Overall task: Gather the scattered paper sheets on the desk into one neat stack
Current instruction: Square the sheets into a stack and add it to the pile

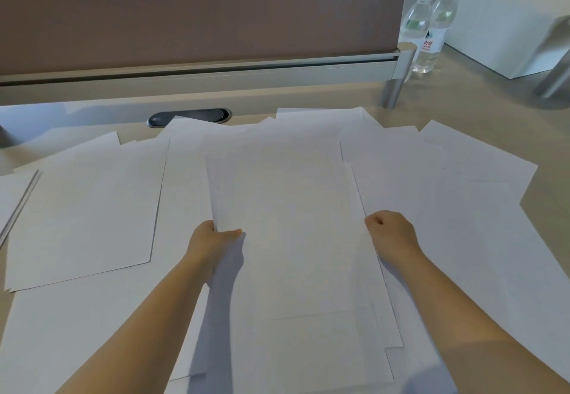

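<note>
Several white paper sheets lie spread and overlapping across the desk (481,97). In the middle lies a top sheet (287,224), slightly raised at its left edge. My left hand (212,239) pinches that left edge, thumb on top and fingers underneath. My right hand (391,233) grips the sheet's right edge with curled fingers. More loose sheets sit to the left (89,208) and to the right (462,208). A thin stack edge shows at the far left (18,205).
A brown partition panel (200,8) with a grey rail stands along the back. A dark cable grommet (189,117) sits in the desk behind the papers. Two water bottles (431,26) and a white box (512,23) stand at the back right, past a metal post (398,76).
</note>
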The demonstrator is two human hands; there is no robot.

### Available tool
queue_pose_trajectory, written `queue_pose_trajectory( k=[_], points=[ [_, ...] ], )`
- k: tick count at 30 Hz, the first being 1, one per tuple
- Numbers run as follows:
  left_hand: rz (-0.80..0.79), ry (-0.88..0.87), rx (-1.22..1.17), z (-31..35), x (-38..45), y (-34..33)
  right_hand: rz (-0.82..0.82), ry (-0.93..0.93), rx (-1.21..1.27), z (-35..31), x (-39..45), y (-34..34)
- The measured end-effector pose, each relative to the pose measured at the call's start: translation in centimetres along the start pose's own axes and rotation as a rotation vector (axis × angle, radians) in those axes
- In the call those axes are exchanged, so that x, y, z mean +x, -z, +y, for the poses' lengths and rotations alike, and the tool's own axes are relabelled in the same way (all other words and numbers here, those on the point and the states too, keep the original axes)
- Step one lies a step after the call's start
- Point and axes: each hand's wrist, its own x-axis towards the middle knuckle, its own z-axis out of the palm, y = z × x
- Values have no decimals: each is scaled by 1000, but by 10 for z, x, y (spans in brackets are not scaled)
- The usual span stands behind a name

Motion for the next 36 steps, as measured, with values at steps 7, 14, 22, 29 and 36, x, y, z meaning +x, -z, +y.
queue_pose_trajectory(
  k=[7,14,22,29,36],
  points=[
    [-84,-12,-5,3,-1,-4,-80,-9,-17,-6,-2,-14],
    [-75,-131,-27,-2,-6,1,-148,-129,263,-13,-1,-23],
    [70,-220,-67,2,4,41,-209,-114,291,-37,6,-46],
    [90,-120,71,-15,23,55,-129,23,187,-51,12,-63],
    [42,32,-77,-20,21,52,-203,-57,221,-51,14,-72]
  ],
)
